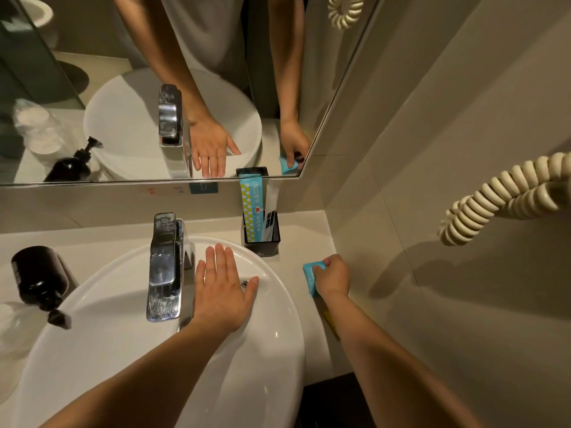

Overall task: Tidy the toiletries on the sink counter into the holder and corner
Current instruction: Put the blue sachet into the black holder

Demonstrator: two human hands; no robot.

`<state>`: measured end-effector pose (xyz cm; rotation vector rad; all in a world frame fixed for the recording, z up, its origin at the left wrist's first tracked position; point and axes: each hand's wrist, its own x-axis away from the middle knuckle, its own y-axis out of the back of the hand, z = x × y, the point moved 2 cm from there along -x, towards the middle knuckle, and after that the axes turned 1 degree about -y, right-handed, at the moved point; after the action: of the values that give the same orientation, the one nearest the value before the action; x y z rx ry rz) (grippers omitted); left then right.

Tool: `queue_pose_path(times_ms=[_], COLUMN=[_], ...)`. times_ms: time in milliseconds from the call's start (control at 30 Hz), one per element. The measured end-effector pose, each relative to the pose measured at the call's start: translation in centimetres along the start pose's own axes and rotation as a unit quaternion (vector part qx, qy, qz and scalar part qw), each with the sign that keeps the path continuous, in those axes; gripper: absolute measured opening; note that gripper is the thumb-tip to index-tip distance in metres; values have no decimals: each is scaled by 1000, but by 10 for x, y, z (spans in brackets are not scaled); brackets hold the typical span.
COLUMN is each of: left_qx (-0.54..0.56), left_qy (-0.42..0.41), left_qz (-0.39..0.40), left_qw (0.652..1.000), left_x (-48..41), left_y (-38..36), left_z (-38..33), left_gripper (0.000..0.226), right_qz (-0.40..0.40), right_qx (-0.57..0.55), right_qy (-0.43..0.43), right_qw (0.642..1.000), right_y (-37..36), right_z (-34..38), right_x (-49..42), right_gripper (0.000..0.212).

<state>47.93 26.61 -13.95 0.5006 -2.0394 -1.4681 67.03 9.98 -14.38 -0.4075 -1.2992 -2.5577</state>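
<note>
A black square holder [262, 236] stands on the counter at the back right, beside the basin. A blue-and-white dotted packet [251, 208] and a white packet [269, 211] stand upright in the holder. My right hand [332, 274] grips a small blue packet [310, 278] on the counter, right of the basin and close to the side wall. My left hand [221, 288] lies flat with fingers spread on the rim of the white basin [278, 350], just right of the chrome tap [165, 267]. A yellowish item [330, 319] shows partly under my right forearm.
A black pump bottle [40, 281] stands on the counter left of the basin, with a clear plastic-wrapped item [12, 329] beside it. A mirror [123, 57] covers the back wall. A cream coiled cord [500, 199] hangs off the right wall above the counter.
</note>
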Motion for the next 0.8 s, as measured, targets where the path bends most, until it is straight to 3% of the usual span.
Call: queue_pose_path(times_ms=[167,333,567,800], left_qx=[3,5,16,9], left_qy=[-1,0,-5,0], left_qz=[-13,-9,-11,-7], left_qw=[1000,1000,1000,1000], left_x=[1,1,1,1], left_y=[1,1,2,0], left_z=[0,1,1,1], left_gripper=[88,88,88,87], right_qz=[25,35,53,102], right_qx=[-137,-247,-258,-233], right_qy=[30,122,243,209], right_qw=[990,961,934,944], right_y=[8,23,30,-4], right_z=[33,88,144,138], right_x=[6,17,27,23], right_gripper=[13,7,9,8])
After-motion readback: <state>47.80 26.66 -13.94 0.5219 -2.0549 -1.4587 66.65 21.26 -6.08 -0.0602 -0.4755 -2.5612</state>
